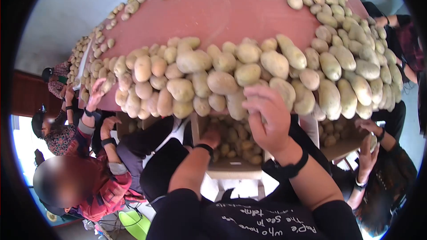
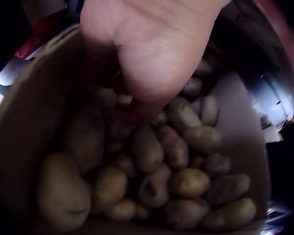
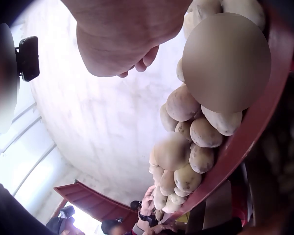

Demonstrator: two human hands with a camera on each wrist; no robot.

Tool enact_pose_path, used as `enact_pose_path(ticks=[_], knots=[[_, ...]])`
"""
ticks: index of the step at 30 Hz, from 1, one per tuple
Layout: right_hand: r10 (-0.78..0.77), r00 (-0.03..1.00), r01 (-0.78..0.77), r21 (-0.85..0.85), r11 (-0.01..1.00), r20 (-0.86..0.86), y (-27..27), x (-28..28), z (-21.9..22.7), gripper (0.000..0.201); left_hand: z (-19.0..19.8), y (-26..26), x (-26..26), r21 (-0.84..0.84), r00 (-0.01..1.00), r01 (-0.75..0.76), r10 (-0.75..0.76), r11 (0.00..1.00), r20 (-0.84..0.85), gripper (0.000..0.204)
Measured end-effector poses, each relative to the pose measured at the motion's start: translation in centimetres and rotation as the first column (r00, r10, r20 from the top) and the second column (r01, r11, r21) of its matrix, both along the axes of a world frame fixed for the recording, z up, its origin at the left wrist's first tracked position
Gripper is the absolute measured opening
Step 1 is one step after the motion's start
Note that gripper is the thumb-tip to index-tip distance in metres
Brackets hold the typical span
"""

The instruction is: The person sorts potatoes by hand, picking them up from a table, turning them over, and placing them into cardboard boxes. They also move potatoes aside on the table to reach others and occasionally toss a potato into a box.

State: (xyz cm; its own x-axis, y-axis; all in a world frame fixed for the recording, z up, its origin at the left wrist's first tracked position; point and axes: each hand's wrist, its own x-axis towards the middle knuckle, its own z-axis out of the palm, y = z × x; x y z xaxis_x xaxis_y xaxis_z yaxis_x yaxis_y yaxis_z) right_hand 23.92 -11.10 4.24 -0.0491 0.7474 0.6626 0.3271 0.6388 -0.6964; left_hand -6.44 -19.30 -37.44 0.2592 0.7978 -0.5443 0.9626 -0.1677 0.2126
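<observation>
My left hand (image 1: 211, 137) reaches down into a cardboard box (image 1: 235, 167) of potatoes (image 1: 231, 135) below the table edge. In the left wrist view, the heel of the left hand (image 2: 157, 58) covers its fingers, so whether they grip a potato is hidden. Around it lie potatoes (image 2: 147, 149) of mixed sizes inside the box. My right hand (image 1: 270, 120) is raised at the front of the potato pile (image 1: 222, 82), fingers loosely bent. In the right wrist view, fingertips show below the right hand (image 3: 130, 39), and no potato is visible in it.
Potatoes (image 1: 347, 58) line the rim of the red table (image 1: 213, 11). A person in a red patterned top (image 1: 111, 195) sits at left, another person (image 1: 387, 178) at right. More boxes stand either side, including a right-hand box (image 1: 340, 149). A green object (image 1: 134, 224) lies lower left.
</observation>
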Motion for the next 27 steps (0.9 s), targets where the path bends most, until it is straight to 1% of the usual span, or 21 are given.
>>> enact_pose_path(ticks=[1,3,4,5,8,11,14,17,20,21,22,23,24,25,26,27], knots=[[0.015,1.0,-0.015,-0.018,1.0,-0.003,-0.2,-0.2,-0.1,0.023,2.6,0.1,1.8,-0.006,0.992,-0.13,0.13,0.992,0.006,0.048],[0.042,0.999,-0.042,-0.064,0.997,-0.008,-0.5,-0.5,-0.2,0.023,9.3,0.4,5.9,-0.002,0.922,-0.386,0.386,0.922,0.035,0.046],[0.052,0.999,-0.053,-0.093,0.994,-0.009,-0.6,-0.6,-0.2,0.023,10.2,0.7,6.7,0.002,0.959,-0.274,0.273,0.962,-0.07,0.045],[0.062,0.998,-0.062,-0.121,0.991,-0.008,-0.6,-0.7,-0.2,0.023,10.8,1.0,6.8,-0.009,0.973,-0.158,0.154,0.987,-0.173,0.044],[0.061,0.998,-0.06,-0.143,0.988,-0.001,-0.6,-1.0,-0.3,0.023,11.2,0.5,6.9,0.042,0.98,-0.142,0.146,0.989,-0.137,0.046],[0.064,0.998,-0.064,-0.151,0.987,0.001,-0.6,-1.3,-0.4,0.023,12.5,0.4,7.2,0.006,0.967,-0.086,0.085,0.996,-0.241,0.038],[0.08,0.997,-0.076,-0.137,0.988,0.017,-0.8,-1.7,-0.5,0.023,11.1,0.4,6.3,-0.039,0.981,-0.01,0.002,0.999,-0.196,0.038],[0.101,0.994,-0.097,-0.124,0.988,0.027,-0.9,-2.2,-0.6,0.023,12.0,0.9,6.4,-0.066,0.989,0.021,-0.03,0.998,-0.144,0.037],[0.159,0.987,-0.154,-0.119,0.981,0.03,-0.9,-2.6,-0.8,0.023,13.1,1.6,6.3,-0.127,0.998,-0.06,0.057,0.99,-0.027,0.043],[0.181,0.983,-0.176,-0.116,0.977,0.031,-0.9,-2.7,-0.9,0.023,15.1,2.1,6.5,-0.169,0.993,-0.09,0.101,0.982,0.058,0.045],[0.232,0.971,-0.224,-0.138,0.965,0.047,-0.8,-2.9,-1.1,0.022,18.3,2.6,6.8,-0.21,0.979,-0.115,0.146,0.971,0.14,0.047],[0.285,0.956,-0.273,-0.158,0.949,0.06,-0.7,-3.1,-1.4,0.021,20.5,2.8,6.9,-0.252,0.957,-0.138,0.195,0.958,0.217,0.049],[0.341,0.938,-0.324,-0.179,0.929,0.071,-0.6,-3.4,-1.5,0.021,21.2,2.5,6.7,-0.307,0.901,-0.163,0.268,0.938,0.342,0.05],[0.45,0.886,-0.414,-0.253,0.875,0.107,-0.6,-3.4,-1.6,0.021,21.7,2.2,6.5,-0.363,0.823,-0.179,0.342,0.914,0.454,0.051],[0.555,0.821,-0.491,-0.329,0.807,0.134,-0.6,-3.2,-1.6,0.022,22.4,1.8,6.2,-0.419,0.726,-0.186,0.411,0.889,0.551,0.052],[0.652,0.742,-0.555,-0.404,0.727,0.153,-0.6,-3.2,-1.6,0.023,29.3,1.8,7.0,-0.529,0.51,-0.188,0.543,0.827,0.667,0.048]])
